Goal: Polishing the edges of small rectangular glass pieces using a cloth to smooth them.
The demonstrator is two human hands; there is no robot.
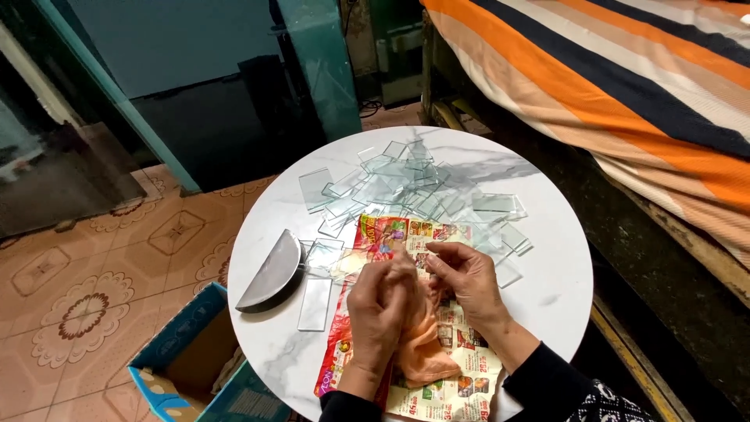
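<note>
At the far left, a patterned tiled floor (pixel 86 289) in tan and cream runs under an open blue-edged cardboard box (pixel 195 359), which stands just beside the round white marble-look counter (pixel 547 289). On the counter's left part lies a grey half-round metal piece (pixel 273 272), and just to its right a clear rectangular glass slip (pixel 316 303) lies flat. Further back, a loose heap of small clear glass pieces (pixel 406 187) spreads across the counter's far half, some overlapping.

Near the front edge, a colourful printed paper flyer (pixel 453 367) lies spread on the counter. Over it, the left hand (pixel 383 305) is closed around a peach-orange soft cloth (pixel 426 352), its grip clamped on the bunched fabric, which trails down onto the flyer. A small clear glass piece seems to sit at its fingertips, though it is too transparent to tell for sure. The right hand (pixel 469 277) is just beside it, fingers curled together at the cloth's top; whether they pinch the cloth or the glass I cannot tell.

At the far right, an orange, cream and navy striped bed cover (pixel 648 86) hangs beside the counter.
</note>
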